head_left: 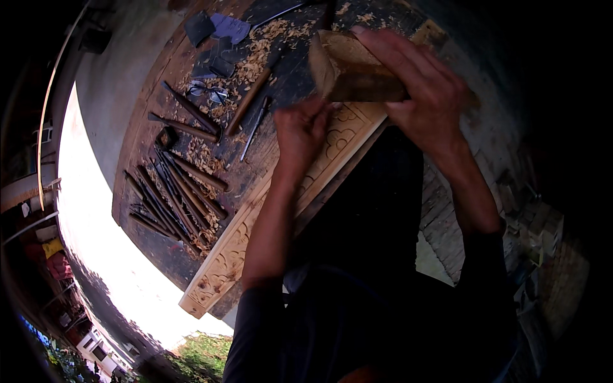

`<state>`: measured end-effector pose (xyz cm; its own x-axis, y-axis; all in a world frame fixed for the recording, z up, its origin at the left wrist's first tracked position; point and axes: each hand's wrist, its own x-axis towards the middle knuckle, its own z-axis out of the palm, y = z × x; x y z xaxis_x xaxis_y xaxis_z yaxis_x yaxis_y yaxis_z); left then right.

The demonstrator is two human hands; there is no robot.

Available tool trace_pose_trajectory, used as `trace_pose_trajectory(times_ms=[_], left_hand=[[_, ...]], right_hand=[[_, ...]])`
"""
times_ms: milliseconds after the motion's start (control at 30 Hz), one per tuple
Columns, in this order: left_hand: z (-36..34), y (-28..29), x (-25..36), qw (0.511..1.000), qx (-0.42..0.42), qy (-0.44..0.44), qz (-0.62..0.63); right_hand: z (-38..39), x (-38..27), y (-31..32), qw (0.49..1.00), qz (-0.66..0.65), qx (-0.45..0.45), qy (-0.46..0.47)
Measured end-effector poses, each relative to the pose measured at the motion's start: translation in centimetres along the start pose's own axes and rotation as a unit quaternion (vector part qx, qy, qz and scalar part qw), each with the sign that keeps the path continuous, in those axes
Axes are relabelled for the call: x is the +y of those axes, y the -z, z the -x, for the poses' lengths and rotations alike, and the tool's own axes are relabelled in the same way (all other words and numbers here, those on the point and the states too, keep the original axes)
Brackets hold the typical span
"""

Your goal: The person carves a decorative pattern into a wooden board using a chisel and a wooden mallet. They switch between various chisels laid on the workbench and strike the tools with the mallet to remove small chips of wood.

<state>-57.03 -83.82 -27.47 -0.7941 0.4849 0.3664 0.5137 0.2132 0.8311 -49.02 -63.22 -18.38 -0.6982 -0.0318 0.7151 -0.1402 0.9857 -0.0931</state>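
A long wooden board [225, 254] carved with scrolling relief runs diagonally along the near edge of the workbench. My right hand [429, 86] grips a chunky, rough wooden block [367, 83], thumb below and fingers over its top, above the far part of the board. Close beneath the block's left end is my left hand [300, 131], its fingers curled closed over the carving. Whatever those fingers hold is hidden by the hand and the block. To the left of my left hand lie a slim metal tool [256, 127] and a wooden-handled tool [249, 101].
Several carving chisels [175, 195] lie piled on the dark workbench [167, 254] at left. Wood shavings [260, 48] surround eyeglasses [209, 93], more handled tools [191, 108] and dark sheets [230, 29]. Wood pieces [543, 223] are stacked on the floor at right.
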Motion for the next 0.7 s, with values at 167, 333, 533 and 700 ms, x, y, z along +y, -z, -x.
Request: trace_pose_trajectory(times_ms=[167, 333, 533, 700], left_hand=[[0.6, 0.4, -0.8, 0.991, -0.047, -0.048, -0.112], [0.0, -0.3, 0.4, 0.998, 0.007, 0.068, -0.015], [0.0, -0.9, -0.3, 0.998, 0.021, 0.049, -0.035], [0.3, -1.3, -0.8, 0.996, 0.041, -0.042, -0.068]], right_hand=[[0.0, 0.4, -0.2, 0.994, 0.075, -0.03, 0.067], [-0.7, 0.3, 0.2, 1.0, -0.01, 0.014, -0.016], [-0.8, 0.4, 0.1, 0.999, -0.032, 0.002, -0.039], [-0.8, 0.5, -0.2, 0.996, -0.074, 0.039, -0.043]])
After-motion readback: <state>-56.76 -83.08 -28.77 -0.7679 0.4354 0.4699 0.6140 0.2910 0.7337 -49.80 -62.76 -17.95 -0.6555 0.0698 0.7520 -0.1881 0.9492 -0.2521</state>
